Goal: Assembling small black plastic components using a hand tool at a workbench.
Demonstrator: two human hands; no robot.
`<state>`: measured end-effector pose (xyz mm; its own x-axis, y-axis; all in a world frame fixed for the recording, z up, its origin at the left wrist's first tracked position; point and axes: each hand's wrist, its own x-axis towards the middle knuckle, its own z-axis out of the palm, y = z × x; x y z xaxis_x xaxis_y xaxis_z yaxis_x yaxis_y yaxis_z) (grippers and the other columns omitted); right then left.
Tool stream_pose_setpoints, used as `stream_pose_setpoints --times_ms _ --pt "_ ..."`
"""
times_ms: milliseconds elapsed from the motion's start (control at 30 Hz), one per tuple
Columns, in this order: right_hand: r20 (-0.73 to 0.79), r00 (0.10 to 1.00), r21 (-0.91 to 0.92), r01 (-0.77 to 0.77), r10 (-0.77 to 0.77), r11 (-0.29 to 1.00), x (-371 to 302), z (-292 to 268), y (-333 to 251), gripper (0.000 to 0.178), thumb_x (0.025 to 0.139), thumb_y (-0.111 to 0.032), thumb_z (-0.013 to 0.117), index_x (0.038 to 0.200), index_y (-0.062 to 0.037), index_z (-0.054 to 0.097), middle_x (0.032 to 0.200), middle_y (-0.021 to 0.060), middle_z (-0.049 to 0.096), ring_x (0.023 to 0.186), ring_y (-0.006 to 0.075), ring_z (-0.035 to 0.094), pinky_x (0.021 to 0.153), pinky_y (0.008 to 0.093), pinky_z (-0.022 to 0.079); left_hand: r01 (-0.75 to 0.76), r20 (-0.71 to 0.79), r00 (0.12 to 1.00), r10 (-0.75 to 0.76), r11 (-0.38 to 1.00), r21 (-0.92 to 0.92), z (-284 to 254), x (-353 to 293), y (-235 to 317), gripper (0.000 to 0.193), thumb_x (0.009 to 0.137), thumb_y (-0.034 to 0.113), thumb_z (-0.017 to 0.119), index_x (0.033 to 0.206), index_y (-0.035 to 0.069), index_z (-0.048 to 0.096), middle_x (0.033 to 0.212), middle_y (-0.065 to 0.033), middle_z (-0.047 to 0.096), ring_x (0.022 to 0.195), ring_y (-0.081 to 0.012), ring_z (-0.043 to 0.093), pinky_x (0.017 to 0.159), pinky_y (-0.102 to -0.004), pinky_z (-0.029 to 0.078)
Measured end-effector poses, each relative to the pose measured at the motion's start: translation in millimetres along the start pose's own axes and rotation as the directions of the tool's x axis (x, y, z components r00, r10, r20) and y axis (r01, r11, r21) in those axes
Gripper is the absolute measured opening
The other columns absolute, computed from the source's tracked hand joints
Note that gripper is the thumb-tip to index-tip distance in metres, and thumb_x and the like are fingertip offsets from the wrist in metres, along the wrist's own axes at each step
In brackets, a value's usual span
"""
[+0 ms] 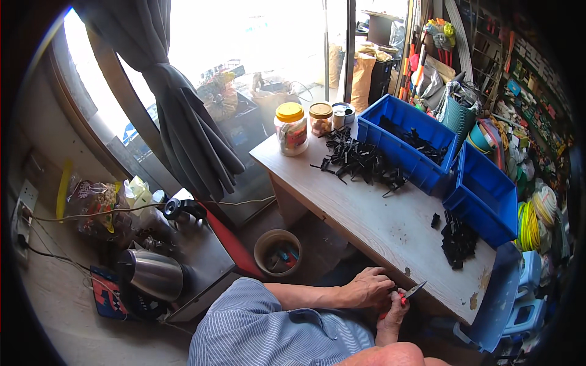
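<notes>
My right hand [394,314] is wrapped round the red handles of a hand tool with a pointed metal tip [415,289], just off the table's front edge. Whether it is pliers or scissors I cannot tell. My left hand [368,287] is right beside it, fingers curled and close together; anything in them is hidden. On the table [384,213] lies a large heap of small black plastic parts [360,155]. A smaller pile of black parts [458,241] lies nearer me on the right, with one loose black piece [435,221] next to it.
Two blue crates [409,160] [482,198] stand along the table's far right side; the farther holds black parts. Jars [291,128] stand at the back corner. A bin [278,253] is on the floor, left of the table. A steel kettle [155,274] sits on the left cabinet.
</notes>
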<state>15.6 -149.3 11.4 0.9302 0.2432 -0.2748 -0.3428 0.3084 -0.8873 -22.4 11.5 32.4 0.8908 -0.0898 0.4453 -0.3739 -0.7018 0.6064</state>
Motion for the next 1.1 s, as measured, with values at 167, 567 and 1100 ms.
stream_pose_setpoints --times_ms 167,567,1100 --pt "-0.031 1.000 -0.045 -0.001 0.000 0.999 2.5 -1.1 4.5 0.035 0.083 -0.022 0.070 0.109 -0.0056 0.054 0.090 0.0045 0.060 0.078 0.0161 0.062 0.071 0.0294 0.052 -0.019 -0.059 0.998 0.010 0.989 -0.145 3.8 0.5 -2.5 0.027 0.084 0.014 0.070 0.106 0.002 0.060 0.090 -0.0137 0.062 0.082 -0.0328 0.065 0.068 -0.0403 0.054" --pt "-0.069 0.998 -0.055 -0.003 -0.001 0.998 6.3 0.2 9.6 0.025 0.083 -0.016 0.069 0.103 -0.0063 0.057 0.089 0.0032 0.058 0.076 0.0147 0.059 0.071 0.0278 0.049 0.071 -0.012 0.997 -0.075 0.974 -0.214 10.8 -5.1 -9.1 0.023 0.086 0.008 0.066 0.106 -0.001 0.060 0.092 -0.0171 0.063 0.080 -0.0363 0.066 0.065 -0.0423 0.054" --pt "-0.004 0.993 -0.033 -0.121 0.121 0.992 11.6 -0.9 19.1 0.026 0.081 -0.006 0.063 0.105 -0.0058 0.054 0.073 0.0010 0.050 0.057 0.0117 0.049 0.053 0.0226 0.042 0.577 0.324 0.681 -0.657 0.208 -0.790 36.8 -16.9 -17.5 0.046 0.097 0.021 0.060 0.136 -0.003 0.049 0.107 -0.0156 0.065 0.083 -0.0184 0.066 0.068 -0.0294 0.056"
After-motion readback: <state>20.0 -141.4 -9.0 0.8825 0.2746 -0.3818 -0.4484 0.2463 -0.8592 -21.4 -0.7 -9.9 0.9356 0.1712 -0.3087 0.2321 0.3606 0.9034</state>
